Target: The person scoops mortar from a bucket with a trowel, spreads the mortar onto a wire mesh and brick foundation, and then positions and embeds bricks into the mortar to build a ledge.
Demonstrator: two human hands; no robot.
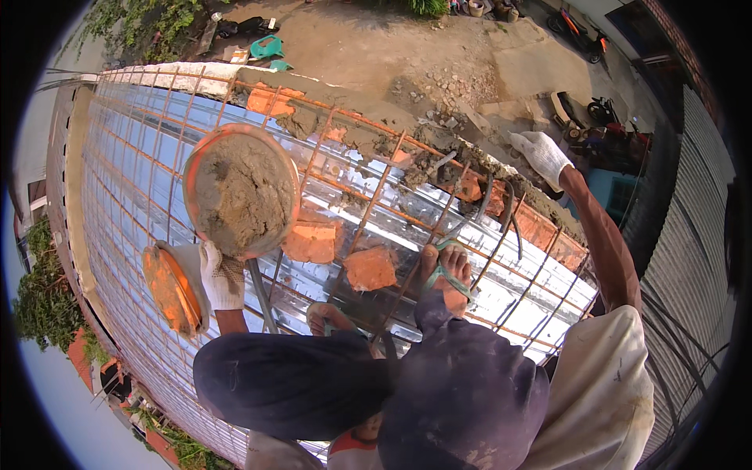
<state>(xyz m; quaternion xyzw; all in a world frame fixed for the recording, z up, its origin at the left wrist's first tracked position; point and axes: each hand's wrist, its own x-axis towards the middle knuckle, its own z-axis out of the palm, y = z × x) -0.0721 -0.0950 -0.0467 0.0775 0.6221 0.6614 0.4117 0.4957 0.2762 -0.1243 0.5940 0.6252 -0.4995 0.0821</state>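
A round orange bucket (294, 188) of wet grey mortar (244, 188) stands on the rebar mesh left of centre. My left hand (221, 278), in a white glove, is closed at the bucket's near rim. My right hand (540, 159), also gloved in white, reaches out over the mortar-topped wall edge (486, 157) at the right. Its fingers are curled; what they hold, if anything, blends into the grey behind. Broken red brick pieces (370, 269) lie near my sandalled foot (448, 276). Beside my left hand is an orange oval object (171, 291).
Rusty rebar mesh (376, 196) spans shiny metal decking (501, 274) beneath my feet. Bent bars (513, 219) stick up near the wall edge. Beyond and below lie a dirt yard (368, 47) and motorbikes (599, 129). A corrugated roof (689, 211) and cables flank the right.
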